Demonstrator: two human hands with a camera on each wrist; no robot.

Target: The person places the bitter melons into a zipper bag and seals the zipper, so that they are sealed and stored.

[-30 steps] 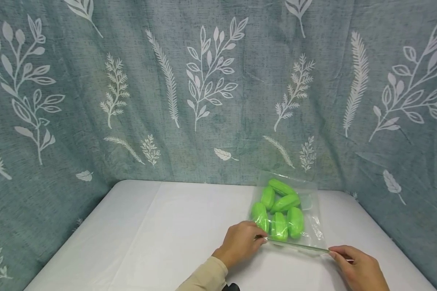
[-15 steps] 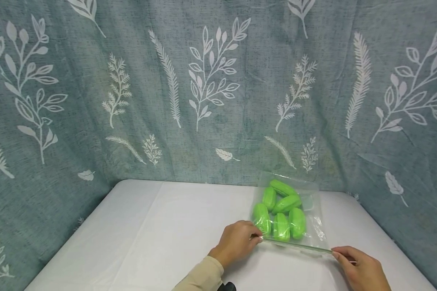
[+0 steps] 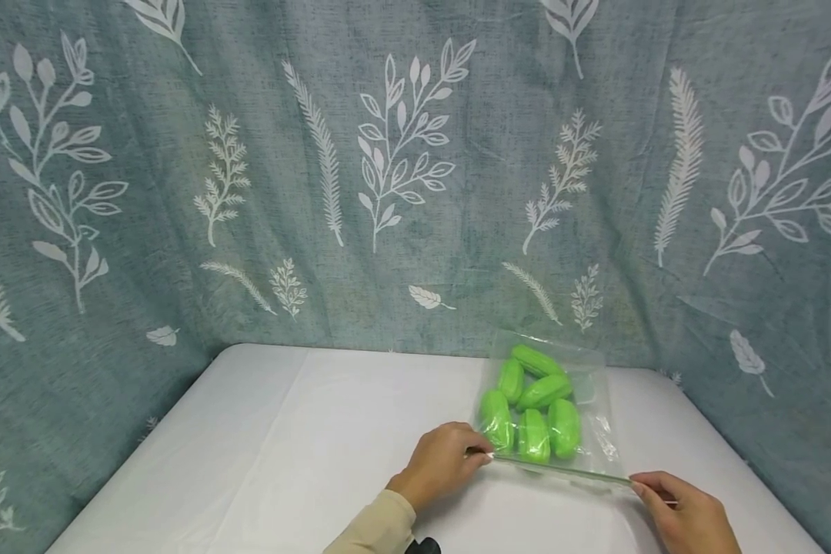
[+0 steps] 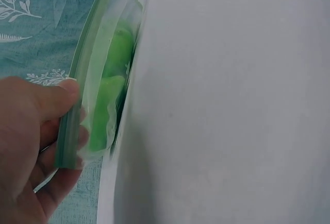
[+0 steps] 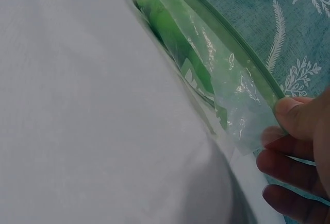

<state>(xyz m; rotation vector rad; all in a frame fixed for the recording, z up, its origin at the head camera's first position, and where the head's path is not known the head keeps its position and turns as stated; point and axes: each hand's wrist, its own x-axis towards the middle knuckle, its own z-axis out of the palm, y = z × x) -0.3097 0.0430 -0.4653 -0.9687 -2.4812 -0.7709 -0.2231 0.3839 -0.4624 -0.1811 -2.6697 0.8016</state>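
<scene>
A clear zip bag point(image 3: 599, 438) lies at the right of the table with several bright green, elongated, cucumber-like pieces point(image 3: 543, 391) inside it. Its green zip strip point(image 3: 561, 466) faces the person and is raised along the near edge. At the strip's left end, my left hand point(image 3: 438, 463) pinches it between thumb and fingers; the left wrist view shows the thumb on the green strip point(image 4: 72, 110). My right hand point(image 3: 689, 509) pinches the opposite end. Seen from the right wrist, its thumb and forefinger hold the corner of the strip point(image 5: 242, 49), the other fingers curling below.
A white-covered table point(image 3: 305, 446) stretches out to the left of the bag. Behind and along the sides hangs a blue-green curtain point(image 3: 415, 192) with white leaf prints. A small black object point(image 3: 424, 545) shows beside the left sleeve point(image 3: 377, 527) at the bottom edge.
My left hand has slid a little leftward along the zip strip, toward the bag's left corner. My right hand keeps its hold at the right end with hardly any movement.
</scene>
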